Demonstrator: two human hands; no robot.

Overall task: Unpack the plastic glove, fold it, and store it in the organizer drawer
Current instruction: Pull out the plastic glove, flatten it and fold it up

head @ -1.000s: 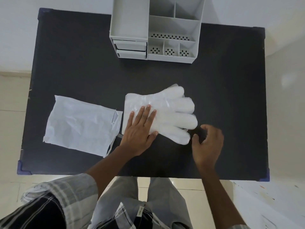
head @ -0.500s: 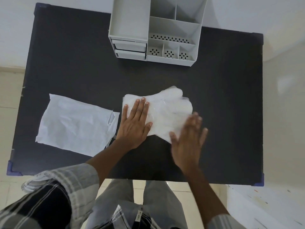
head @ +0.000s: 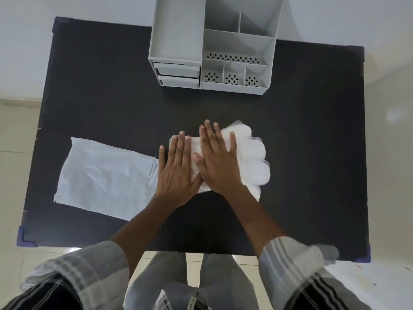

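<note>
A translucent white plastic glove (head: 250, 157) lies flat on the black table (head: 111, 104), its fingertips pointing right and its lower part folded over. My left hand (head: 176, 168) presses flat on the glove's cuff end, fingers spread. My right hand (head: 216, 159) lies flat on the glove's middle, touching the left hand. Much of the glove is hidden under both palms. The grey organizer (head: 212, 45) stands at the table's far edge, with two shut drawers (head: 178, 76) at its lower left.
An empty white wrapper (head: 105, 175) lies flat on the table to the left of my hands. The organizer has open compartments on top and at its right front. Pale floor surrounds the table. My sleeves and legs fill the bottom of the view.
My right hand came from the table beside the glove's fingertips onto the glove and slid left to meet the left hand. The glove's lower edge has been folded over.
</note>
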